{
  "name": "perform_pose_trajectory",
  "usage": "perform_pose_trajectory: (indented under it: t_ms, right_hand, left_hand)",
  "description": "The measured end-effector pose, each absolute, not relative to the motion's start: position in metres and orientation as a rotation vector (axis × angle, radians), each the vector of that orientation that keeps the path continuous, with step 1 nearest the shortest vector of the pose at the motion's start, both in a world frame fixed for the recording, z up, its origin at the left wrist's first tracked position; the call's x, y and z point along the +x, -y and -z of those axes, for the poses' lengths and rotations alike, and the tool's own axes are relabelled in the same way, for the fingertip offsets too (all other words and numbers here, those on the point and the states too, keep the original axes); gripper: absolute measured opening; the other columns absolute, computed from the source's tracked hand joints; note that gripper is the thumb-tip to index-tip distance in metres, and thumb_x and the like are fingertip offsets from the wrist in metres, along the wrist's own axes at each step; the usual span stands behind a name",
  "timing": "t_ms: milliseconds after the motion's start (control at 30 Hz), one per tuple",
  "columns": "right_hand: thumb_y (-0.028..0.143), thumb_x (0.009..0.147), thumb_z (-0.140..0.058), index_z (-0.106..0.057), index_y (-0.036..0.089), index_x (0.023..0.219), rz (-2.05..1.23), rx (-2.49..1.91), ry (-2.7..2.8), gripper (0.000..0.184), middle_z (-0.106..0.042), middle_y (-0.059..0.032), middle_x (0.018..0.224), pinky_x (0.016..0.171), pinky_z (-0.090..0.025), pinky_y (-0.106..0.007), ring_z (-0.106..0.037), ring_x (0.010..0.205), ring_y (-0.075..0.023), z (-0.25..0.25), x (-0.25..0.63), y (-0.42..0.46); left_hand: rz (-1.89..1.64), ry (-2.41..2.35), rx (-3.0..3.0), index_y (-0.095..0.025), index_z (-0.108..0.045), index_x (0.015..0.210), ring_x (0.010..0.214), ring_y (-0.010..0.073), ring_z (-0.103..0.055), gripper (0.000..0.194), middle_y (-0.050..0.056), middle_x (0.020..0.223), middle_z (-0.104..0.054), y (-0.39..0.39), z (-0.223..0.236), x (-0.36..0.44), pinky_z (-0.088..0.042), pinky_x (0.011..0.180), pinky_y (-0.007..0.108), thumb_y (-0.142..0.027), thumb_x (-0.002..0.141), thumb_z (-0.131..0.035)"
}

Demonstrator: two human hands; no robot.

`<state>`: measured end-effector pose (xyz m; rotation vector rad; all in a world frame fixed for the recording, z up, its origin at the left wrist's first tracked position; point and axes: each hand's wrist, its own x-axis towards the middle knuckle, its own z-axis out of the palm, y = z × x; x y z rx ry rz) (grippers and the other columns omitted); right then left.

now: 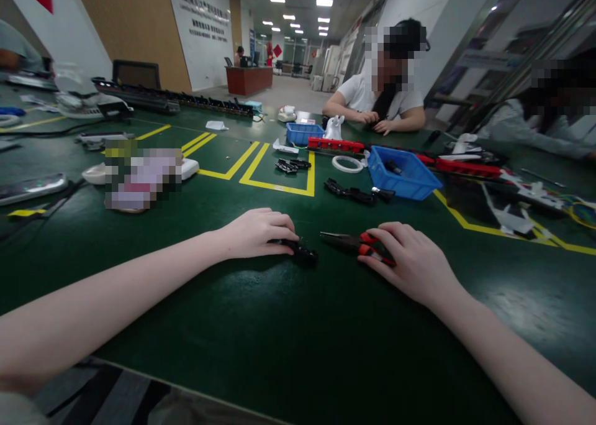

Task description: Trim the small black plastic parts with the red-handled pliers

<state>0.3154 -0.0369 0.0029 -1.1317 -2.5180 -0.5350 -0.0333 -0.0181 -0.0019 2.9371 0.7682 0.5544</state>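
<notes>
Fingers of the left hand (261, 233) are curled over a small black part (305, 252), gripping one end of it against the green table (279, 313), a little in from the near edge. Opposite, the right hand (416, 257) has its fingers bent around the red handles of a pair of pliers (347, 241), whose tips point toward the black part without touching it. Farther toward the far edge sit a large blue bin (404, 186), more black pieces (351, 192), a white ring (347, 164) and a smaller blue bin (304, 134), among yellow tape lines (278, 187). A phone (143, 179) lies left of them. Across the table a person in a white shirt (349, 95) works with both hands; beyond stands a red-brown desk (249, 81).
</notes>
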Motion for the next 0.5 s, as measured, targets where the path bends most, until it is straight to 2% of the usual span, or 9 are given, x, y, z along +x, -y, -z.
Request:
perform_pose_trajectory:
  t_ms: [133, 267, 367, 500]
  right_hand:
    - [0.048, 0.098, -0.044, -0.057, 0.017, 0.121, 0.488, -1.183, 2.451, 0.041, -0.06, -0.0171, 0.112, 0.078, -0.047, -0.045, -0.058, 0.098, -0.0319, -0.0026, 0.3105, 0.0393]
    - [0.046, 0.098, -0.044, -0.055, 0.017, 0.119, 0.411, -1.203, 2.444, 0.038, -0.059, -0.016, 0.11, 0.079, -0.047, -0.043, -0.058, 0.098, -0.0306, -0.0007, 0.3091, 0.0393]
    - [0.048, 0.096, -0.048, -0.055, 0.016, 0.117, 0.389, -1.182, 2.455, 0.038, -0.059, -0.0151, 0.108, 0.078, -0.048, -0.042, -0.058, 0.097, -0.0296, -0.0008, 0.31, 0.0393]
    - [0.055, 0.092, -0.054, -0.059, 0.018, 0.109, 0.394, -1.11, 2.484, 0.042, -0.061, -0.0139, 0.104, 0.072, -0.049, -0.041, -0.06, 0.09, -0.028, -0.0029, 0.3093, 0.0421]
  left_hand:
    - [-0.557, -0.738, 2.86, -0.02, -0.07, 0.108, 0.105, 0.0205, -0.064, 0.021, 0.006, 0.12, -0.065, 0.0182, 0.0003, -0.0323, -0.049, 0.086, 0.033, -0.032, 0.098, -0.057]
    - [-0.509, -0.674, 2.776, -0.02, -0.066, 0.12, 0.112, 0.023, -0.061, 0.026, 0.008, 0.129, -0.061, 0.0217, -0.005, -0.0291, -0.049, 0.095, 0.037, -0.03, 0.098, -0.057]
    - [-0.477, -0.661, 2.799, -0.02, -0.065, 0.123, 0.112, 0.024, -0.061, 0.028, 0.009, 0.13, -0.061, 0.0246, -0.0067, -0.0273, -0.049, 0.095, 0.039, -0.032, 0.099, -0.055]
    - [-0.518, -0.664, 2.817, -0.021, -0.068, 0.116, 0.112, 0.0244, -0.061, 0.023, 0.009, 0.13, -0.06, 0.0262, -0.0053, -0.0268, -0.049, 0.095, 0.039, -0.026, 0.099, -0.054]
